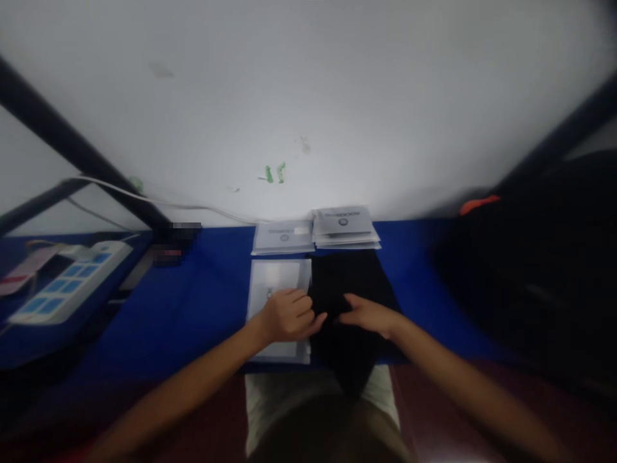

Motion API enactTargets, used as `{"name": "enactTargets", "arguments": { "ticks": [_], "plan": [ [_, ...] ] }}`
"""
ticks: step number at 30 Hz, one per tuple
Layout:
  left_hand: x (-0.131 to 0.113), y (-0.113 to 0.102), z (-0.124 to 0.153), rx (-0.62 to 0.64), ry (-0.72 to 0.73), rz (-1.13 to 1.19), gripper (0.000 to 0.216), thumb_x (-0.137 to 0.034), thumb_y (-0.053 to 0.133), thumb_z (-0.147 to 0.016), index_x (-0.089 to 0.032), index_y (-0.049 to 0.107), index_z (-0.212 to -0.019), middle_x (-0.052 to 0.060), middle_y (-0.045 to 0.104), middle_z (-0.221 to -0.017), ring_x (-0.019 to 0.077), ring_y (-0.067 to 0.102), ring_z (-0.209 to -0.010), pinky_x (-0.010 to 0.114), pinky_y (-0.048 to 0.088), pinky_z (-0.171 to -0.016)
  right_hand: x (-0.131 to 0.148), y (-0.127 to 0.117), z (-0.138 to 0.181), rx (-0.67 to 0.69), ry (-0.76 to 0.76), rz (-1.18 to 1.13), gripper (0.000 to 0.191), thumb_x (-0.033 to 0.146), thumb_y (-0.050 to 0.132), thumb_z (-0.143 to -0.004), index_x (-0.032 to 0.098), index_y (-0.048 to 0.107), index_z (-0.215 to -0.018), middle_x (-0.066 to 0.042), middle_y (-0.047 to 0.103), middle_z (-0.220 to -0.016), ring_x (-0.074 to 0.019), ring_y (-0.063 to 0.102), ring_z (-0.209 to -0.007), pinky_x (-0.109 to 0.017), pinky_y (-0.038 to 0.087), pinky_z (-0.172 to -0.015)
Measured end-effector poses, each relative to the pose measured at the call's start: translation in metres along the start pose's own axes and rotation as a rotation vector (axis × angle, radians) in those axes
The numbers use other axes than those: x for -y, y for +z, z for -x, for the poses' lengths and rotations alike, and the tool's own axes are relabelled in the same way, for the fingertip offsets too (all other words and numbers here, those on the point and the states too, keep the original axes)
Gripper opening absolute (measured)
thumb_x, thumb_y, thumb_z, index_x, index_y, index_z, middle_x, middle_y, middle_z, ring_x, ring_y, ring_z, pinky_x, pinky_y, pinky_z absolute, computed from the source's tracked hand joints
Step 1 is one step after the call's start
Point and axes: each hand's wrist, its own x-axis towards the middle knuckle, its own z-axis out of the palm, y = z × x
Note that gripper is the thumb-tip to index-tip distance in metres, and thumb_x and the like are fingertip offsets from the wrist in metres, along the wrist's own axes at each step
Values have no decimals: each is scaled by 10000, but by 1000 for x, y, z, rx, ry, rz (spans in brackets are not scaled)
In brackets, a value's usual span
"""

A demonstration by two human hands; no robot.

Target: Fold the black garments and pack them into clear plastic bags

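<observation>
A piece of black cloth lies on the blue table in front of me, with a loose end hanging over the front edge towards my lap. My left hand is curled closed at the cloth's left side, thumb against the black fabric. It partly covers a clear plastic packet with dark print. From the right, my right hand pinches the cloth between thumb and fingers. The fingertips of both hands are partly lost against the dark fabric.
Further back lie a printed flat packet and a stack of similar packets, near the white wall. A white power strip with blue panels sits at left. A large dark mass stands at right, beneath an orange item.
</observation>
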Motion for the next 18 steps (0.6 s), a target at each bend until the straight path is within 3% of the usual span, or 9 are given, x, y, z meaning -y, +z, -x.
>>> {"name": "enactTargets", "arguments": {
  "ticks": [3,6,12,18],
  "plan": [
    [-5,2,-2,-27,75,81,391,-255,681,-818,-191,445,-513,-39,417,-517,118,399,-511,294,246,-474,7,-1,-9,151,29,90,89,211,662,-659,156,610,-705,62,546,-557,-67,439,-475,-183,302,-423],
    [-10,3,-2,-57,103,123,382,-255,684,-812,-195,445,-520,-47,409,-514,114,386,-500,292,232,-464,11,3,-15,188,61,46,134,245,709,-662,156,612,-688,48,577,-576,-81,489,-504,-186,332,-437],
    [-12,4,3,-16,87,149,364,-183,656,-815,-191,452,-514,-39,424,-525,112,390,-503,286,268,-471,6,13,-24,-49,-20,-242,285,260,769,-658,156,696,-913,-4,712,-761,-150,644,-679,-247,493,-653],
    [-12,1,10,249,1,77,320,-246,568,-866,-182,527,-555,15,502,-581,151,507,-563,283,344,-488,-2,12,-37,-339,72,-354,542,239,767,-692,230,615,-1212,-25,746,-892,-210,703,-819,-341,540,-773]
  ]
}}
